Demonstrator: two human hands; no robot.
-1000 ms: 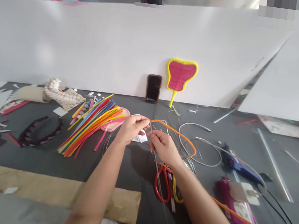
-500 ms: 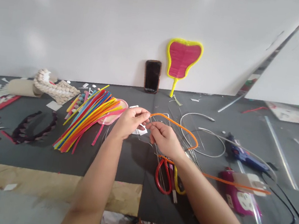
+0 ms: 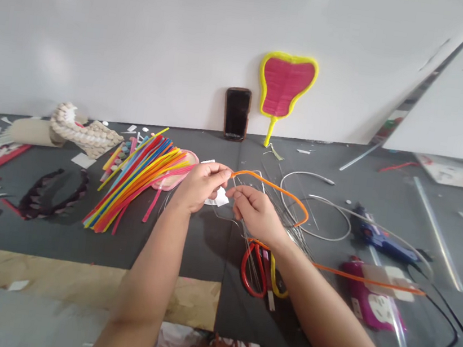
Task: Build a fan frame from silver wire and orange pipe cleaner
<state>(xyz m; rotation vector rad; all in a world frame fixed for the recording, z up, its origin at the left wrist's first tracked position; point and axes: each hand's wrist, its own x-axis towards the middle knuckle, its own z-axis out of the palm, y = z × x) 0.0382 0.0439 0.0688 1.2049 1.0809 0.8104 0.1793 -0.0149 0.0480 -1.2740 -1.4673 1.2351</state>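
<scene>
My left hand point(image 3: 201, 185) pinches the end of a long orange pipe cleaner point(image 3: 280, 190), which loops right and trails away under my right forearm. My right hand point(image 3: 256, 215) is closed in a pinch just beside it, fingertips on a thin metal wire point(image 3: 246, 255) that runs down toward me. Both hands hover over a dark grey table point(image 3: 56, 236). A bundle of coloured pipe cleaners point(image 3: 138, 185) lies to the left of my left hand. Red and yellow scissors point(image 3: 259, 271) lie under my right wrist.
A phone point(image 3: 236, 113) and a pink fan with yellow rim point(image 3: 286, 87) lean on the white wall. White wire loops point(image 3: 316, 207), a blue glue gun point(image 3: 380, 238) and a magenta packet point(image 3: 370, 303) lie right. A dark braided band point(image 3: 51, 195) and a shell-like piece point(image 3: 85, 132) lie left.
The view has tilted down, so everything sits a little higher in frame. My hands keep the same pinch; the orange pipe cleaner's far end has swung up to the right.
</scene>
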